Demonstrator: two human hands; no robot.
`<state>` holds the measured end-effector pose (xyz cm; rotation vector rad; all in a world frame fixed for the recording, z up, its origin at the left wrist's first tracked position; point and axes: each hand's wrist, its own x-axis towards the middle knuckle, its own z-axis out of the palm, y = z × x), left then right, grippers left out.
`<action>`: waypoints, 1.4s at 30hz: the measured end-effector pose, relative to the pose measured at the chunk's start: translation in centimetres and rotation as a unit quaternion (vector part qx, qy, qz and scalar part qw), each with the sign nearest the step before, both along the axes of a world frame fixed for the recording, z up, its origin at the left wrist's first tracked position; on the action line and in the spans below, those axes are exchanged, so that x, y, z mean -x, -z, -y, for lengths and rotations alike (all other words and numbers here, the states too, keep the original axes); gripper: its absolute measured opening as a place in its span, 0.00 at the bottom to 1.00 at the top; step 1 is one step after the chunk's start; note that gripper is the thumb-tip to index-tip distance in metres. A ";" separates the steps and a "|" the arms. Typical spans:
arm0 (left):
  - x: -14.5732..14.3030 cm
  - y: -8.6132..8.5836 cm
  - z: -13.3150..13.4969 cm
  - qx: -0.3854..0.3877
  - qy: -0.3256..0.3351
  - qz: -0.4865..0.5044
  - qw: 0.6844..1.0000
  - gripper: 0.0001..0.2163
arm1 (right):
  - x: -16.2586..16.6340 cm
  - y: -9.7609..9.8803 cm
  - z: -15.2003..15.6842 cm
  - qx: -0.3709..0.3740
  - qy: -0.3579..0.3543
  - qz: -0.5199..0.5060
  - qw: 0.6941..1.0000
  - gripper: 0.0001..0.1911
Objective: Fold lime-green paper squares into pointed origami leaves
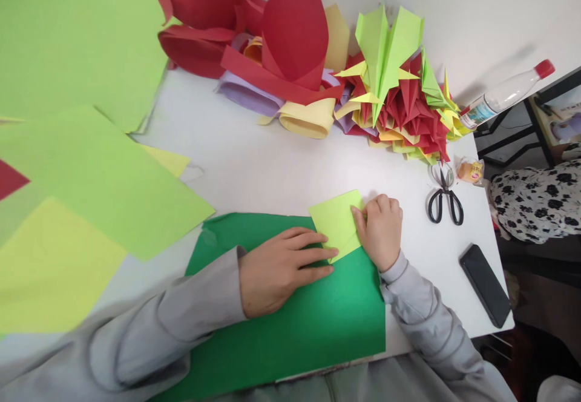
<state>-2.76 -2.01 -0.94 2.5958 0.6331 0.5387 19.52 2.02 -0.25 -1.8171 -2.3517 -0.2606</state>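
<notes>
A small folded light-green paper [336,219] lies on a dark green sheet [318,317] on the white table [254,160]. My left hand [281,269] lies flat, fingers stretched out, fingertips pressing the paper's lower left edge. My right hand [380,232] is curled, fingers pressed together on the paper's right edge. Both arms wear grey sleeves.
Large light-green and yellow sheets [91,166] cover the left. Rolled red, yellow and purple paper [272,57] and a heap of folded paper planes [399,99] sit at the back. Black scissors [443,199], a black phone [485,284], a small wrapped snack [471,171] and a lying bottle [508,93] are at right.
</notes>
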 end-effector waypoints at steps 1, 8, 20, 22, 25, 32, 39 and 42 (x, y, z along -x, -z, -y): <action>0.0 0.0 0.0 0.002 0.000 0.002 1.000 0.16 | 0.0 0.0 0.0 -0.002 -0.002 0.000 1.000 0.15; -0.1 0.2 0.1 0.004 -0.005 -0.011 1.000 0.19 | 0.0 0.0 0.0 -0.003 -0.003 0.005 1.000 0.15; -0.4 -0.3 0.2 -0.045 0.008 -0.042 0.998 0.17 | 0.1 -0.3 0.0 0.004 0.000 0.019 1.000 0.15; -0.4 -0.2 0.2 -0.048 0.008 -0.045 0.998 0.17 | 0.2 -0.3 -0.1 0.006 0.001 0.022 1.000 0.15; -0.3 0.0 0.2 -0.039 0.006 -0.038 0.999 0.17 | 0.2 -0.4 0.0 0.007 0.003 0.028 1.000 0.15; -0.2 0.3 0.0 -0.039 0.009 -0.022 0.999 0.19 | 0.1 -0.3 0.0 0.009 0.006 0.026 1.000 0.16; -0.4 0.5 -0.1 -0.045 0.004 -0.009 0.999 0.18 | 0.1 -0.1 -0.1 0.007 0.003 0.021 1.000 0.16; -0.4 0.4 -0.1 -0.046 0.000 -0.013 0.999 0.18 | 0.1 -0.1 0.0 0.006 0.002 0.019 1.000 0.16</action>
